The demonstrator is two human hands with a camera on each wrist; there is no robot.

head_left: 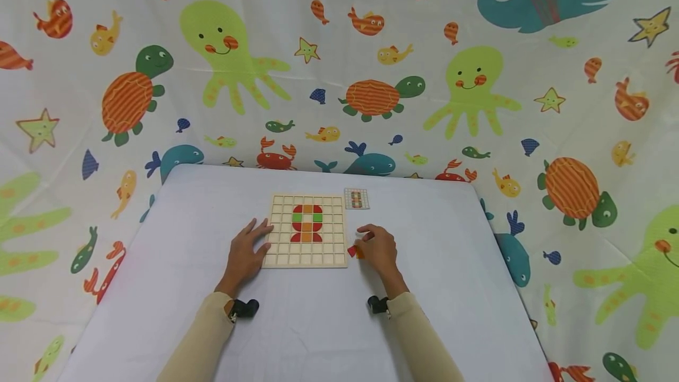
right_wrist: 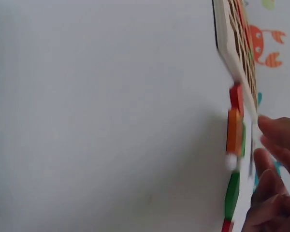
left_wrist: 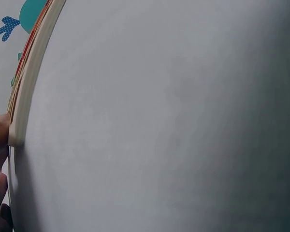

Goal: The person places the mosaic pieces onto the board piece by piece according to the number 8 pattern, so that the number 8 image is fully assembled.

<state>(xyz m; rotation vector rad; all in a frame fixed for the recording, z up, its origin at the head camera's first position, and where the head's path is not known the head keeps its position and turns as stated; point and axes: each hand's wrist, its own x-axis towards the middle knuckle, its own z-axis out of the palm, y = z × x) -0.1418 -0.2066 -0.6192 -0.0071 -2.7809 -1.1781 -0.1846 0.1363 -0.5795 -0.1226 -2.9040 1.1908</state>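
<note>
A wooden grid board [head_left: 305, 265] lies on the table, with red, orange and green tiles [head_left: 307, 227] forming a pattern in its upper middle squares. My left hand [head_left: 246, 254] rests at the board's left edge, fingers spread and fairly straight; its thumb shows at the board's corner in the left wrist view. Just right of the board, my right hand [head_left: 378, 250] is over loose tiles, its fingers bent and nothing visible between them. Beside it in the right wrist view are a red tile [right_wrist: 236, 98], an orange tile [right_wrist: 234, 131] and a green tile [right_wrist: 231, 195].
A small card [head_left: 356, 198] printed with a grid and a coloured pattern lies by the board's upper right corner. The white-covered table [head_left: 175, 240] meets a curtain [head_left: 329, 152] with sea animals at its back edge. Both wrists wear black cameras [head_left: 246, 309].
</note>
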